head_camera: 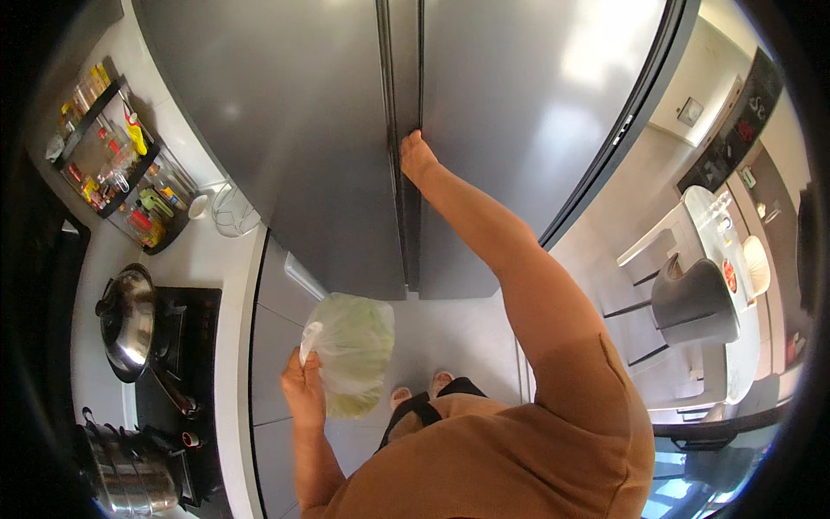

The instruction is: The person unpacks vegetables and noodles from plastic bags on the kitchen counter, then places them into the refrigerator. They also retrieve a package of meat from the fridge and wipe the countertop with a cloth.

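Observation:
My left hand (pixel 305 383) is closed around the gathered neck of a translucent plastic bag (pixel 356 357) with pale green leafy contents, likely a vegetable. The bag hangs in front of the lower cabinets. My right hand (pixel 418 157) reaches forward to the vertical recess between two grey refrigerator doors. Its curled fingers are at the inner edge of the right refrigerator door (pixel 506 117), and the fingertips are partly hidden. The left refrigerator door (pixel 279 117) stands beside it, across the dark recess.
On the left, a white countertop (pixel 237 337) carries a gas stove (pixel 207 363), a lidded wok (pixel 130 324), a steel pot (pixel 133 473) and a spice rack (pixel 136 175) of bottles. A wire basket (pixel 235 211) sits near the refrigerator. At right are a grey chair (pixel 697 305) and a dining table (pixel 742 350).

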The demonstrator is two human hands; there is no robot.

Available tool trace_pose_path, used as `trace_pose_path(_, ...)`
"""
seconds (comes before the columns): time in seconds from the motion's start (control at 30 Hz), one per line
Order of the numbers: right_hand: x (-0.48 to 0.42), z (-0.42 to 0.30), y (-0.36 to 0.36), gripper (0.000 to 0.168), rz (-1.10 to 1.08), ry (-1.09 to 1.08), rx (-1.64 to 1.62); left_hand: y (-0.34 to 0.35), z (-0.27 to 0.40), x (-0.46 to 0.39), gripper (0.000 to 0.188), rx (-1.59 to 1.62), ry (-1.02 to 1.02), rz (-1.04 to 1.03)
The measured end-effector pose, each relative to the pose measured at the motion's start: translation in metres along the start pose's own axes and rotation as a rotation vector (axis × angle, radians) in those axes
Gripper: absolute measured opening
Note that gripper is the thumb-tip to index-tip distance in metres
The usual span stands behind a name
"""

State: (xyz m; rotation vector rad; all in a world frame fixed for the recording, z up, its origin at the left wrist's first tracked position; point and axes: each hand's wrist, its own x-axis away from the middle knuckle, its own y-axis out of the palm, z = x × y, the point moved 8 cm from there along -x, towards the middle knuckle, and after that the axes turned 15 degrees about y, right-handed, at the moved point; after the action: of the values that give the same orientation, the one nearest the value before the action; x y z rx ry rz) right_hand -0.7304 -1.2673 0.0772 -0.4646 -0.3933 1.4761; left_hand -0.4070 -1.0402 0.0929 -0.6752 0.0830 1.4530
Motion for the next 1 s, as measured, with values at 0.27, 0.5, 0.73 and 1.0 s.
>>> trace_pose_path(0.27,-0.033,-0.036,0.038,0.045,-0.093,0.038,0.172,-0.036,0.005,0.013,0.018,-0.009,-0.030,-0.049)
trace_pose_path(0.5,0.018,0.000,-0.002,0.036,-0.132,0.114,0.057,-0.047,-0.018,0.005,0.014,-0.056,0.021,-0.211)
trace_pose_path(0.73,0.106,-0.017,-0.010,0.024,-0.025,0.085,-0.017,-0.035,-0.024,-0.020,0.013,-0.017,0.122,-0.344)
trace_pose_path(1.0,0.266,0.006,0.008,0.021,0.066,0.286,-0.193,-0.001,-0.018,-0.046,0.016,-0.002,0.289,-0.459)
